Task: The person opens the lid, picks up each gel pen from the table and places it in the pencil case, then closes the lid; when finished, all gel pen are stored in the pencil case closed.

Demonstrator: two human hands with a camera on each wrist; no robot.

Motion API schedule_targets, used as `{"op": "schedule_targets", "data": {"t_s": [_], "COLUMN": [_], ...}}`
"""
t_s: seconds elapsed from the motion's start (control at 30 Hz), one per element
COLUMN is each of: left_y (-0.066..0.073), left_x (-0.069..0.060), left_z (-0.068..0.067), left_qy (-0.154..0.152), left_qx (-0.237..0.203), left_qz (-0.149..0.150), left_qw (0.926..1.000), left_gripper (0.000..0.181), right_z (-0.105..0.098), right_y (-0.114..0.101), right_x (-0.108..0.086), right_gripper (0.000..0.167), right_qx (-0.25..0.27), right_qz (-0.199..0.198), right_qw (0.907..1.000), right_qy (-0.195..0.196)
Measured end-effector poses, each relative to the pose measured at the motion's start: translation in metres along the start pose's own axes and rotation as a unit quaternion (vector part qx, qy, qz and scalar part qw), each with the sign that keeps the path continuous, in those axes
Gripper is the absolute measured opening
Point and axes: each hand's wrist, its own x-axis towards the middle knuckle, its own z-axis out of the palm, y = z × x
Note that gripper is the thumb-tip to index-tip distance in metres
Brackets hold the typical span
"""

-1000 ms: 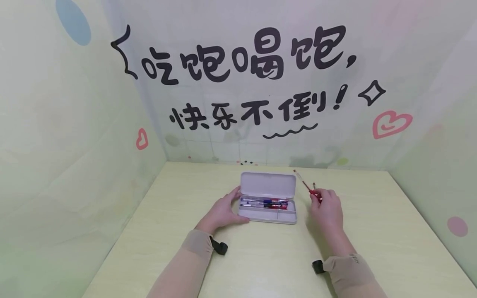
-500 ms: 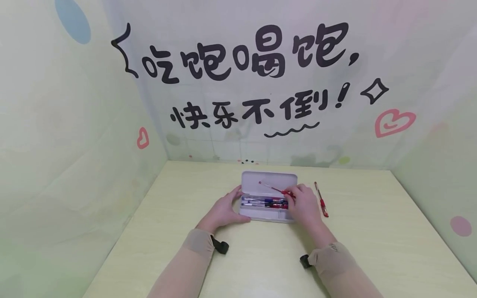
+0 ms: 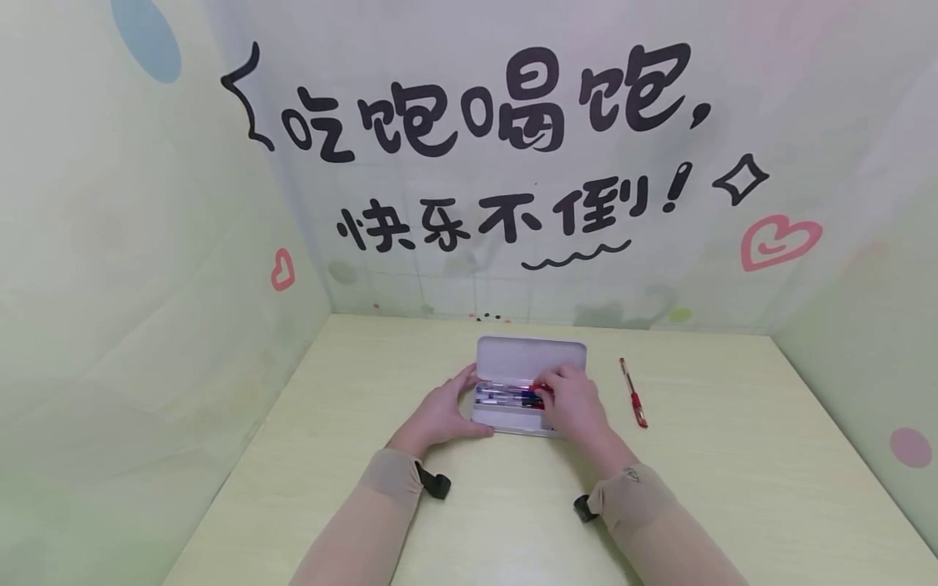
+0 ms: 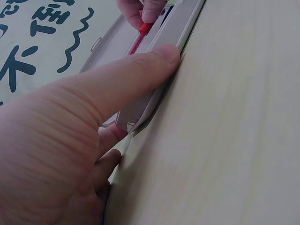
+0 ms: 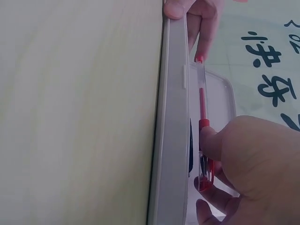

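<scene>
An opened pale lilac pencil case (image 3: 506, 358) stands on the table with its lid raised at the back. Several gel pens (image 3: 504, 400), clear-barrelled with blue, black and red parts, lie in its long rear compartment. My left hand (image 3: 438, 417) holds the case's left end, thumb at the front edge and fingers round the end. Between thumb and fingers, my right hand (image 3: 579, 408) grips a red gel pen (image 5: 203, 123) above the rear compartment, roughly along the case's length. Whether this pen touches the others I cannot tell. The right hand hides the case's right end.
Another red gel pen (image 3: 635, 399) lies on the pale wooden table (image 3: 513, 513), to the right of the case. Printed cloth walls (image 3: 440, 179) enclose the table at the back and on both sides.
My right hand has moved left from beside the case to over it, carrying one red pen. A second red pen now lies on the table at right. The left hand stays put.
</scene>
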Motion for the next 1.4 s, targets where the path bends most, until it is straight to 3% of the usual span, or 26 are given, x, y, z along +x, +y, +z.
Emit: {"op": "schedule_targets", "data": {"t_s": [0.53,0.87,1.0,1.2,1.4], "left_y": [-0.005,-0.006,-0.006,-0.006,-0.006], "left_x": [0.0,0.001,0.002,0.001,0.001], "left_z": [0.001,0.002,0.003,0.003,0.003], "left_qy": [0.004,0.005,0.007,0.006,0.008], "left_qx": [-0.009,-0.012,-0.011,-0.011,-0.007], "left_qz": [0.002,0.005,0.007,0.009,0.005], "left_qw": [1.0,0.9999,0.9999,0.9999,0.9999], "left_gripper": [0.136,0.136,0.136,0.136,0.136], "right_z": [0.006,0.003,-0.001,-0.01,-0.023], "right_y": [-0.001,-0.001,0.005,0.028,0.051], "right_x": [0.0,-0.002,-0.006,-0.013,-0.022], "right_gripper": [0.01,0.028,0.036,0.044,0.057], "right_qx": [-0.013,0.021,0.045,0.077,0.099], "right_qz": [-0.007,0.034,0.051,0.079,0.148], "right_qw": [0.9997,0.9992,0.9975,0.9906,0.9785], "right_qy": [-0.018,-0.002,0.018,0.08,0.104]}}
